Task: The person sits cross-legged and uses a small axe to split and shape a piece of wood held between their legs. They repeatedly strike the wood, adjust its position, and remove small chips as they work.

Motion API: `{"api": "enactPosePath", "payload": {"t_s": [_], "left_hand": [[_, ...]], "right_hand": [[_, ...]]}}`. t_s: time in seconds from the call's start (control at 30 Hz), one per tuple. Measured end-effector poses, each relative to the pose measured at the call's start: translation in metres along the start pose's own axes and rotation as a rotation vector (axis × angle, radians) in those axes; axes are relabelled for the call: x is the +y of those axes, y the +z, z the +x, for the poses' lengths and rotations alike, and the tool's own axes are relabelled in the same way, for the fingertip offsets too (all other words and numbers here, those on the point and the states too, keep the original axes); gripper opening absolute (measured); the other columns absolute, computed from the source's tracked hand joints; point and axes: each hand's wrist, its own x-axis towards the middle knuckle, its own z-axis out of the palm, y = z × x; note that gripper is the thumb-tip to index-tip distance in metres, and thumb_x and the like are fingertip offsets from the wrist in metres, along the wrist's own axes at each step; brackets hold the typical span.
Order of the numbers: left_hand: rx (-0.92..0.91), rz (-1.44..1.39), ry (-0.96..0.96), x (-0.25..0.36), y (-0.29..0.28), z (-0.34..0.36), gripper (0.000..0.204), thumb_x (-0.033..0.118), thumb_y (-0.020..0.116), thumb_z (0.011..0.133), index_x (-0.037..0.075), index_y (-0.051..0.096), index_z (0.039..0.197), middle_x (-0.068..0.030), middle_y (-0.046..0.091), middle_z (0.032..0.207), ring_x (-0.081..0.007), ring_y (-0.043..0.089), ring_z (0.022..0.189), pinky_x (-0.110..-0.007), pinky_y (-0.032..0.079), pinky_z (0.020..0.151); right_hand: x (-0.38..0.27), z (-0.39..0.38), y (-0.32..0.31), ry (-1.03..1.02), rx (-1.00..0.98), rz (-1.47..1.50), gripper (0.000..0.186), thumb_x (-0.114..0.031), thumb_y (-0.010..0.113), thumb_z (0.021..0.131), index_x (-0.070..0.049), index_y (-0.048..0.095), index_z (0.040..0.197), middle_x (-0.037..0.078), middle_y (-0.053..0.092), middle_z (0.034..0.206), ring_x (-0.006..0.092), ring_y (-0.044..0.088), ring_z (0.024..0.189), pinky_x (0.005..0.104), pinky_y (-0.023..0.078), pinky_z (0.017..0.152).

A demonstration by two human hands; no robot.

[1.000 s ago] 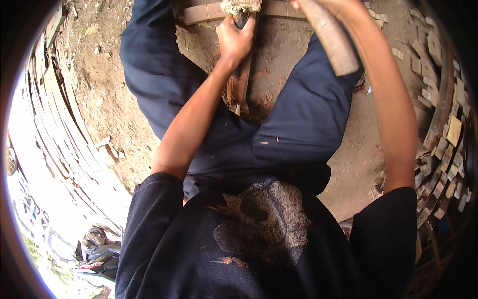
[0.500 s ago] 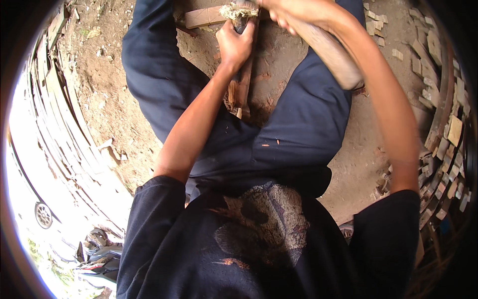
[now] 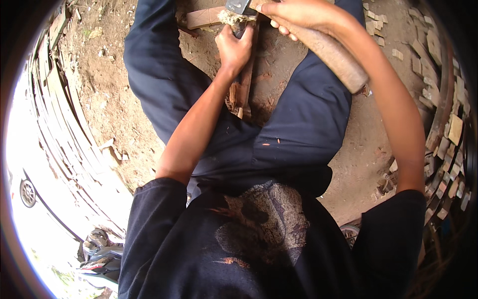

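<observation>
My left hand (image 3: 235, 49) is closed around a chisel, gripping it just below its mushroomed, frayed pale top (image 3: 230, 18). The chisel's blade end is hidden by the hand. My right hand (image 3: 303, 14) is wrapped round the thick wooden handle of a hammer (image 3: 333, 57), near its head. The grey metal hammer head (image 3: 238, 6) is at the frayed top, partly cut off by the upper edge; whether they touch I cannot tell. Beneath my left hand a reddish-brown length of wood (image 3: 245, 82) runs between my legs.
Another plank (image 3: 204, 18) lies crosswise by my left leg. Small wood blocks (image 3: 454, 130) are heaped along the right, with a few on the dirt ground. Long boards (image 3: 57, 94) are stacked at the left. A motorcycle (image 3: 102, 259) and a separate wheel (image 3: 28, 193) show at lower left.
The hammer head has come into view by the frayed top, and its handle end has shifted slightly right and down. My left hand has barely moved. The wheel at far left has moved outward.
</observation>
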Motion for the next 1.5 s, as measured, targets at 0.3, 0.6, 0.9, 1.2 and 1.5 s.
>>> {"api": "enactPosePath", "payload": {"t_s": [0.3, 0.6, 0.9, 1.2, 1.5], "left_hand": [[0.004, 0.004, 0.006, -0.006, -0.001, 0.000, 0.028, 0.021, 0.068, 0.080, -0.007, 0.064, 0.077, -0.0115, 0.067, 0.066, -0.0125, 0.059, 0.062, -0.033, 0.050, 0.061], [0.011, -0.085, 0.051, -0.003, -0.004, -0.009, 0.024, 0.018, 0.067, 0.082, -0.004, 0.064, 0.074, -0.0059, 0.063, 0.061, -0.0101, 0.055, 0.057, -0.031, 0.047, 0.055], [-0.097, -0.201, -0.016, 0.019, -0.009, -0.009, 0.026, 0.013, 0.063, 0.085, -0.001, 0.059, 0.064, 0.0051, 0.052, 0.056, -0.0034, 0.044, 0.052, -0.026, 0.038, 0.047], [-0.122, -0.080, -0.011, 0.012, -0.007, -0.015, 0.026, 0.014, 0.063, 0.082, -0.004, 0.059, 0.064, 0.0006, 0.056, 0.055, -0.0053, 0.048, 0.052, -0.028, 0.041, 0.047], [-0.098, -0.101, -0.053, 0.010, -0.004, -0.019, 0.023, 0.014, 0.064, 0.081, -0.005, 0.061, 0.067, -0.0010, 0.058, 0.056, -0.0070, 0.050, 0.053, -0.029, 0.042, 0.048]], "right_hand": [[-0.003, 0.003, -0.005, -0.161, 0.202, 0.161, 0.026, -0.021, 0.046, 0.096, 0.003, 0.056, 0.095, 0.008, 0.057, 0.074, 0.0162, 0.057, 0.057, 0.0299, 0.050, 0.049], [0.001, -0.009, 0.000, -0.026, -0.034, 0.065, 0.029, -0.023, 0.045, 0.098, 0.004, 0.057, 0.095, 0.008, 0.057, 0.073, 0.0169, 0.057, 0.057, 0.0318, 0.051, 0.051], [-0.010, -0.032, -0.013, -0.015, 0.134, 0.122, 0.029, -0.025, 0.046, 0.099, 0.003, 0.055, 0.096, 0.008, 0.057, 0.074, 0.0161, 0.058, 0.059, 0.0290, 0.051, 0.052], [-0.012, -0.034, 0.004, -0.073, 0.125, 0.168, 0.028, -0.023, 0.043, 0.100, 0.003, 0.055, 0.099, 0.005, 0.054, 0.071, 0.0145, 0.054, 0.056, 0.0286, 0.048, 0.049], [-0.020, -0.039, -0.008, -0.061, 0.184, 0.093, 0.031, -0.026, 0.044, 0.101, 0.003, 0.056, 0.100, 0.005, 0.055, 0.074, 0.0139, 0.055, 0.057, 0.0279, 0.049, 0.050]]}}
